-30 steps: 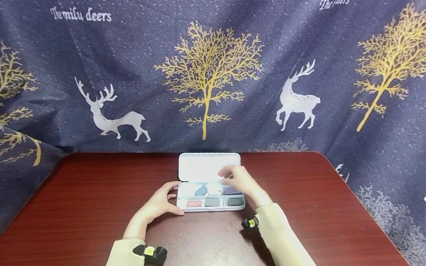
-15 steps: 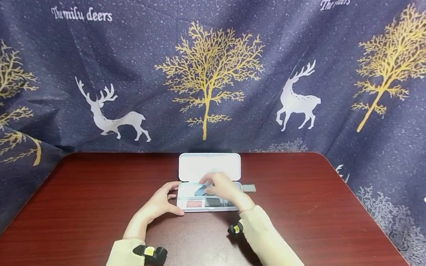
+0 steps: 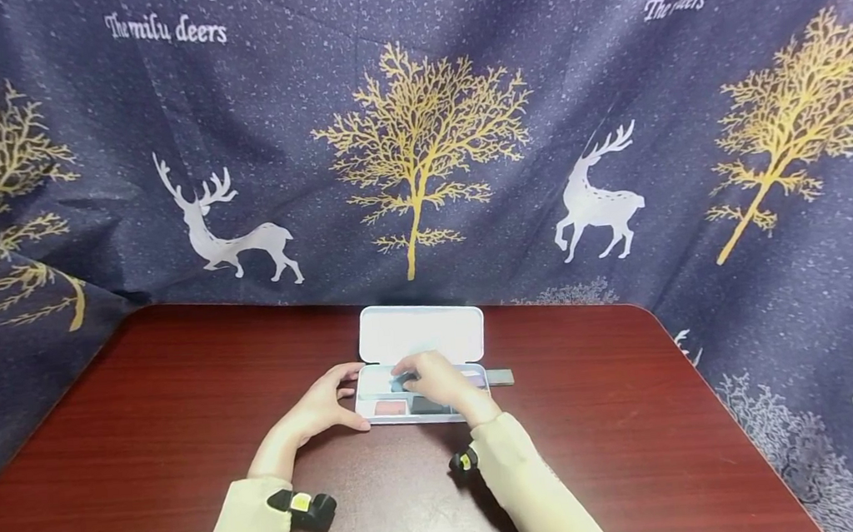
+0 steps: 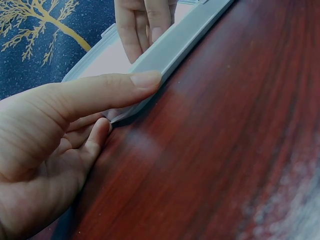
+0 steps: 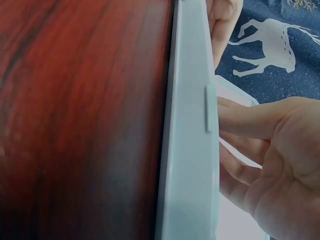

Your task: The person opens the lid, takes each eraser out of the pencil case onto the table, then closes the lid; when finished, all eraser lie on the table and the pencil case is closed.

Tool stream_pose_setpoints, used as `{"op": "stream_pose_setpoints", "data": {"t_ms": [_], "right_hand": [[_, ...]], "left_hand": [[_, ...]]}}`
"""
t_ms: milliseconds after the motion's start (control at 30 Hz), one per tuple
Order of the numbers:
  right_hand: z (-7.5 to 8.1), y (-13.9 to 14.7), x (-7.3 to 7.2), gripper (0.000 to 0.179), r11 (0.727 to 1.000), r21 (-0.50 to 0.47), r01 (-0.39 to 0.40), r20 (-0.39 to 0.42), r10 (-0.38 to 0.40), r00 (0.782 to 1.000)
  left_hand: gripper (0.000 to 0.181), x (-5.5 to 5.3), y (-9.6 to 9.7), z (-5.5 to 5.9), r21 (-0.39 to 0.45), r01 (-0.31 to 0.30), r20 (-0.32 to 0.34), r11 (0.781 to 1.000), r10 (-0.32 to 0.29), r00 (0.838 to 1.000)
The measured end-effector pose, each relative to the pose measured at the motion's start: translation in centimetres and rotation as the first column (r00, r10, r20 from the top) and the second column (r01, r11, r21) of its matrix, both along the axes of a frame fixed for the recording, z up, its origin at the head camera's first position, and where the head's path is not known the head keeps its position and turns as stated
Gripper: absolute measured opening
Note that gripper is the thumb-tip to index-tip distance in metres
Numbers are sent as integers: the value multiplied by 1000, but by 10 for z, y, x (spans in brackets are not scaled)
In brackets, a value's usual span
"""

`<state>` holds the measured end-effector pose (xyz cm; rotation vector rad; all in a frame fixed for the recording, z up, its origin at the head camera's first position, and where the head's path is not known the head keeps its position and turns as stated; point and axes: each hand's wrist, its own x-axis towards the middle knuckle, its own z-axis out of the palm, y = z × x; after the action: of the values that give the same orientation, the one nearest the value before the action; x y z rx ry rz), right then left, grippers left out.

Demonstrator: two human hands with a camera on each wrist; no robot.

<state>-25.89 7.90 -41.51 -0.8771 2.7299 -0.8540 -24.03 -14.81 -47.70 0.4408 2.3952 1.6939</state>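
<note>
An open white hinged case (image 3: 420,335) lies toward the back of the table, its lid tipped back. My left hand (image 3: 325,406) grips the case's left end, with the thumb on the front wall in the left wrist view. My right hand (image 3: 439,378) reaches into the back row, thumb and index finger around a small blue piece (image 3: 397,387) that they seem to pinch. In the right wrist view its fingertips are hidden behind the case's front wall (image 5: 192,150). A pink block (image 3: 390,407) and a dark grey block (image 3: 428,406) sit in the front row.
A flat grey-green strip (image 3: 500,377) sticks out at the case's right end. The dark red table (image 3: 202,375) ends at a hanging dark blue cloth (image 3: 298,159) printed with trees and deer. Each wrist carries a black camera (image 3: 314,511).
My right hand has moved left from the case's right part to the blue piece. This brings the grey-green strip into view. The left hand keeps its grip on the left end.
</note>
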Motion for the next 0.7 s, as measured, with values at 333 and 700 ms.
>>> {"op": "stream_pose_setpoints", "data": {"t_ms": [333, 700], "right_hand": [[-1, -2, 1, 26, 998, 54, 16, -49, -14, 999], [-4, -3, -2, 25, 998, 50, 41, -88, -36, 995]], "left_hand": [[95, 0, 1, 1, 5, 0, 11, 1000, 0, 1000], [95, 1, 1, 3, 9, 11, 5, 1000, -12, 1000]]}}
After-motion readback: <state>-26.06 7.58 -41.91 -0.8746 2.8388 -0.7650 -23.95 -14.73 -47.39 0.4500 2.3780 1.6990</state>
